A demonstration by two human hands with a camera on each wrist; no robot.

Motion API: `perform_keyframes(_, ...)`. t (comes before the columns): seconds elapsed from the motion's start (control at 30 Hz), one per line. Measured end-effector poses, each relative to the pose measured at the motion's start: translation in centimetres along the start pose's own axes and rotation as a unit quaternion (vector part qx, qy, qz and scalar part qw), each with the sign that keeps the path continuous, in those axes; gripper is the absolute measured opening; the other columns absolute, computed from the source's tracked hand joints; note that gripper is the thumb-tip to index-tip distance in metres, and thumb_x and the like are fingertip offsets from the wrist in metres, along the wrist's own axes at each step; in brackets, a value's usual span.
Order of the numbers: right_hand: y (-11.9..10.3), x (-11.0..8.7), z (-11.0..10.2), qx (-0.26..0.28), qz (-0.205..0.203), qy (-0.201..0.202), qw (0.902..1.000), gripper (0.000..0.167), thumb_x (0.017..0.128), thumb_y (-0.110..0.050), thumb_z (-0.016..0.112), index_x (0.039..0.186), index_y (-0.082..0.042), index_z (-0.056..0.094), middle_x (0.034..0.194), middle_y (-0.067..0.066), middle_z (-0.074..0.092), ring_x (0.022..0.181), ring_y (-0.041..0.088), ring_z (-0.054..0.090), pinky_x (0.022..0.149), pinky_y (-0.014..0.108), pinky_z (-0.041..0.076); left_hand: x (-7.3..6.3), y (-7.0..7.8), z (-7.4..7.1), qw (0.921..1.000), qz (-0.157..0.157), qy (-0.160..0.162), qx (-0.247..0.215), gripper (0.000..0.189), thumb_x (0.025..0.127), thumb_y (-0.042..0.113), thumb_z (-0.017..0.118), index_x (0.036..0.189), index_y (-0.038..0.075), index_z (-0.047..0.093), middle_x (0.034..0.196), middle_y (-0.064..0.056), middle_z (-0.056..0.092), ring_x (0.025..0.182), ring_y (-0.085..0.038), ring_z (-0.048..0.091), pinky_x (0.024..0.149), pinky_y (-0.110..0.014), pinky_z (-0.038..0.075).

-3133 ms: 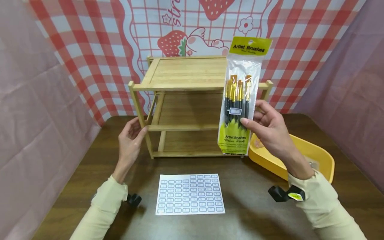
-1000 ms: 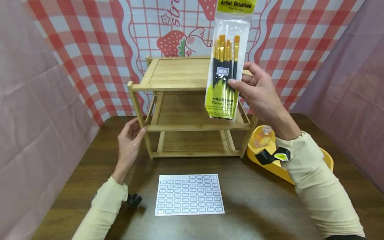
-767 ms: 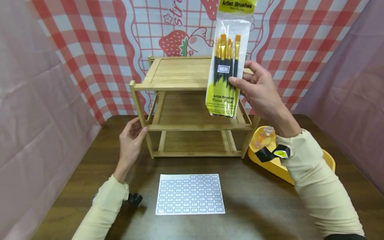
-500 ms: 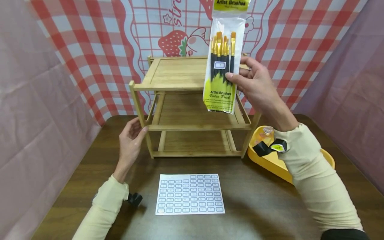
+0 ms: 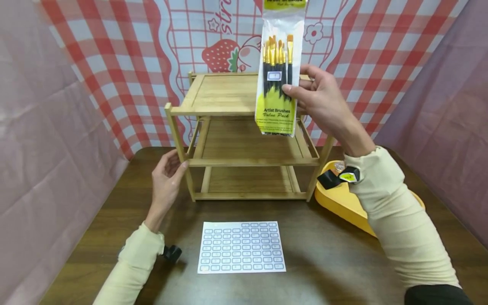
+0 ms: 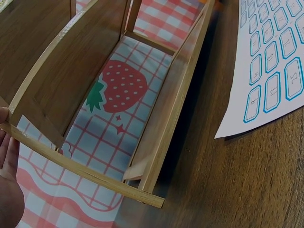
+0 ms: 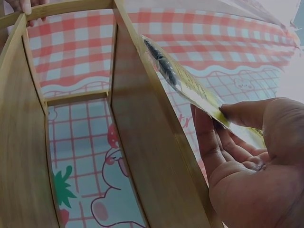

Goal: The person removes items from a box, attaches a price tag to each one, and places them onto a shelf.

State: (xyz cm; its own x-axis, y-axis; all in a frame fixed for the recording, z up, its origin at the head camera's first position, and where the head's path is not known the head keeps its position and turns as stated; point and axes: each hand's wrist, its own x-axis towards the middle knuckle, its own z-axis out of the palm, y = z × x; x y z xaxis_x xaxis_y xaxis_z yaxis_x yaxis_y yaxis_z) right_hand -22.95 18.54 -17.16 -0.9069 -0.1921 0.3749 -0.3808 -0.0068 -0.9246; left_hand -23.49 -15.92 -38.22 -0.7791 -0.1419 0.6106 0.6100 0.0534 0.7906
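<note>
My right hand (image 5: pixel 324 95) pinches a clear pack of artist brushes (image 5: pixel 277 101) by its right edge, thumb in front. The pack hangs upright before the top tier of a wooden three-tier shelf (image 5: pixel 251 162), its header cut off by the frame's top. A small white label (image 5: pixel 274 76) sits on its front. In the right wrist view the pack (image 7: pixel 183 85) shows edge-on between thumb and fingers. My left hand (image 5: pixel 166 180) grips the shelf's front left post (image 5: pixel 179 140) at the middle tier; only part of that hand (image 6: pixel 9 190) shows in the left wrist view.
A sheet of numbered stickers (image 5: pixel 241 247) lies on the brown table (image 5: pixel 152 279) before the shelf. At right stands a yellow tray (image 5: pixel 343 207) with a small glass bottle (image 5: pixel 338 166) in it, partly behind the right wrist's camera. A checked strawberry cloth (image 5: pixel 133 63) hangs behind.
My right hand has lifted the brush pack from beside the shelf's right side and carried it up and left, over the shelf's front. The left hand stays on the post.
</note>
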Motion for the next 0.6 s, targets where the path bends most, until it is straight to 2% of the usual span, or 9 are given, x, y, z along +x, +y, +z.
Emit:
perform_keyframes(0.23,-0.3,0.5,0.0,-0.018,0.019,0.003,0.9997,0.035,0.102,-0.001,0.062,0.135,0.0,0.051,0.112,0.015,0.074,0.094,0.023,0.074,0.084,0.033,0.06,0.0,-0.2,0.1,1.0,0.004,0.002,-0.002,0.036,0.094,-0.013,0.065,0.129,-0.015,0.057,0.119,-0.033,0.065,0.104,-0.016,0.067,0.097,-0.028,0.054)
perform_keyframes(0.37,-0.5,0.9,0.1,-0.019,0.016,0.001,0.9997,0.036,0.102,0.001,0.061,0.136,0.002,0.051,0.113,0.016,0.073,0.097,0.024,0.073,0.088,0.032,0.059,0.0,-0.1,0.2,1.0,0.006,0.004,-0.006,0.035,0.094,-0.013,0.065,0.128,-0.015,0.058,0.118,-0.033,0.065,0.103,-0.015,0.067,0.097,-0.027,0.054)
perform_keyframes(0.4,-0.6,1.0,0.1,-0.02,0.017,0.002,0.9997,0.037,0.102,0.001,0.061,0.137,0.002,0.05,0.114,0.017,0.073,0.098,0.025,0.072,0.088,0.032,0.059,-0.1,0.4,0.3,1.0,0.004,0.003,-0.006,0.035,0.094,-0.014,0.065,0.128,-0.016,0.057,0.118,-0.034,0.064,0.102,-0.014,0.067,0.097,-0.027,0.053)
perform_keyframes(0.6,-0.9,1.5,0.2,-0.037,0.024,0.001,0.999,0.037,0.102,0.0,0.062,0.137,0.001,0.05,0.115,0.017,0.072,0.097,0.024,0.072,0.087,0.031,0.059,-0.1,0.5,0.3,1.0,0.003,0.005,-0.006,0.035,0.094,-0.014,0.065,0.128,-0.017,0.056,0.118,-0.035,0.064,0.103,-0.014,0.066,0.097,-0.027,0.053)
